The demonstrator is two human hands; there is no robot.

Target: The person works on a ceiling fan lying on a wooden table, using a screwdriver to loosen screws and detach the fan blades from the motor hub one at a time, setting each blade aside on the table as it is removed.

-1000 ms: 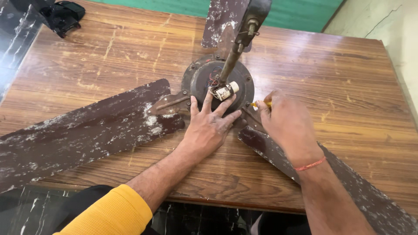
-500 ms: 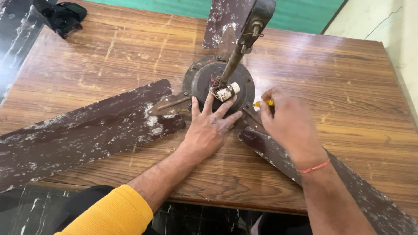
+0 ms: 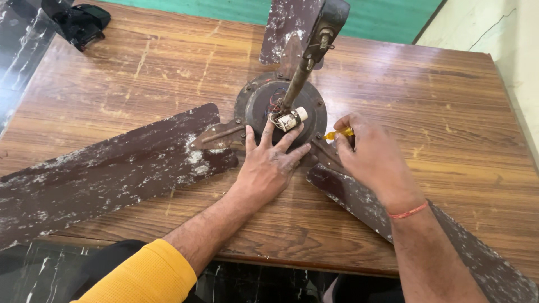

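Note:
A dark brown ceiling fan lies on a wooden table (image 3: 438, 112), its round motor hub (image 3: 255, 104) facing up with a rod (image 3: 297, 78) rising from the middle. My left hand (image 3: 269, 163) rests flat on the hub's near edge, fingers spread. My right hand (image 3: 373, 157) grips a yellow-handled screwdriver (image 3: 338, 134), its tip pointing at the hub's right side where a blade bracket joins. One worn blade (image 3: 101, 174) reaches left, another (image 3: 359, 196) runs under my right wrist toward the lower right, a third (image 3: 286, 25) points away.
A small white capacitor with wires (image 3: 292, 119) sits at the rod's base. A black object (image 3: 78, 22) lies at the table's far left corner. A green wall strip runs behind the table, a pale wall to the right, dark marble floor below.
Both hands stay in nearly the same places. My right hand has shifted slightly on the screwdriver; the view has tilted a little.

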